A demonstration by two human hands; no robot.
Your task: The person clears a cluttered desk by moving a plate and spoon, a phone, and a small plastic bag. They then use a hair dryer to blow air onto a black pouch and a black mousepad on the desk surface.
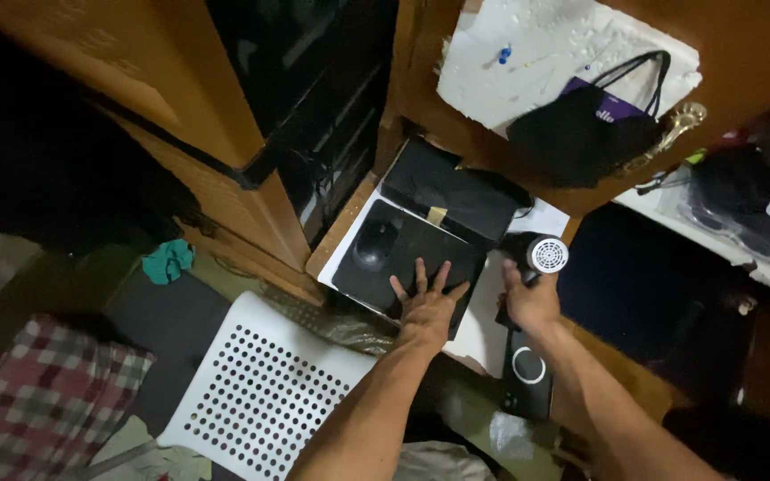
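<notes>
1. The left hand (pixel 427 305) is showing bare, wearing no glove or ring.
2. The right hand (pixel 532 301) is showing bare too.
3. Both forearms are showing unsleeved.

Black mouse pad (pixel 407 254): flat, rectangular, lying skewed at frame centre on a white sheet; its lower right edge sits under a spread palm. Black computer mouse (pixel 373 243) rests on the pad's upper left part, untouched. Black hair dryer (pixel 536 258), right of centre, just beside the pad; round white grille faces up toward the viewer, handle gripped from below.
</notes>
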